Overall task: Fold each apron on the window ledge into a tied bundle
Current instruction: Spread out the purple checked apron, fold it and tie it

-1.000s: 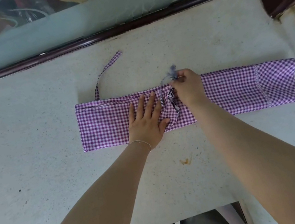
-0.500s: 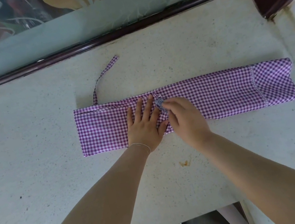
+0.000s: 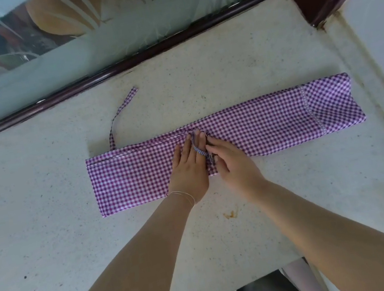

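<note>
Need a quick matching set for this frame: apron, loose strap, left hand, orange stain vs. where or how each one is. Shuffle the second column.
Things:
1. apron
2. loose strap
3. left hand
4. orange stain

States or places:
A. flat on the folded cloth, fingers straight
B. on the bare ledge, nearer the person than the cloth
C. folded into a long checked band across the ledge
D. trails from the band's left end toward the window frame

Pairs: 1-C, 2-D, 3-A, 4-B
</note>
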Tool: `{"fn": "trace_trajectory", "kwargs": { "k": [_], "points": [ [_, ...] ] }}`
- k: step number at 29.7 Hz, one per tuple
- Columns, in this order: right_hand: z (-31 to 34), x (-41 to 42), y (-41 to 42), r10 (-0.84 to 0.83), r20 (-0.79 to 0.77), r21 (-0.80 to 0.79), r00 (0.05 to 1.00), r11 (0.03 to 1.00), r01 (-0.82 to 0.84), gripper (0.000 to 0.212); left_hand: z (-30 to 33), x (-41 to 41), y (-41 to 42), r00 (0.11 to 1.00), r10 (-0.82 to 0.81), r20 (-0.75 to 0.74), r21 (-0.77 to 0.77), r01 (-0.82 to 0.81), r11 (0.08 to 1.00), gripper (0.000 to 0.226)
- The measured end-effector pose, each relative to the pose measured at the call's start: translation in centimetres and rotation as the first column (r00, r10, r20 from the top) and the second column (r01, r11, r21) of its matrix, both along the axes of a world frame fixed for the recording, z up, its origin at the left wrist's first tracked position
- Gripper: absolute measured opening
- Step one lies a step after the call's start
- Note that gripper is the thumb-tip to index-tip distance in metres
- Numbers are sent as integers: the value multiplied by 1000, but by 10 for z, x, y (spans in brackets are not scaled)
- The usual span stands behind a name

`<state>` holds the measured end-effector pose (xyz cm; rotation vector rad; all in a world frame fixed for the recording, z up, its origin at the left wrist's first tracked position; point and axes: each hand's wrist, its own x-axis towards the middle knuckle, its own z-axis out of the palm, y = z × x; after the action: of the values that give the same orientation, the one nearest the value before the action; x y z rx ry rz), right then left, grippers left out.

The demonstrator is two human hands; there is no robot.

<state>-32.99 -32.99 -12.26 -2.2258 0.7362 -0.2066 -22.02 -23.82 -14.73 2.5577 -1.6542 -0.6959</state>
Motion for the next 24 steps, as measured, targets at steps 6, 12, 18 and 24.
{"fn": "trace_trajectory", "kwargs": {
  "k": [6, 12, 18, 24],
  "points": [
    [25, -41, -17, -839, -223, 520, 496, 328, 789, 9, 2, -11, -10, 999, 38, 36, 58, -40, 998, 68],
    [31, -36, -31, -828, -404, 886, 389, -248, 392, 27, 7, -23, -29, 984, 176, -15, 4, -176, 984, 76],
    [17, -17, -46, -820, -309, 949, 481, -230, 216, 56, 12, -31, -43, 970, 244, -2, -11, -244, 970, 75],
    [10, -34, -84, -870, -330, 944, 367, -302, 132, 51, 8, -35, -44, 984, 141, 109, 104, -152, 983, 57]
  ]
}}
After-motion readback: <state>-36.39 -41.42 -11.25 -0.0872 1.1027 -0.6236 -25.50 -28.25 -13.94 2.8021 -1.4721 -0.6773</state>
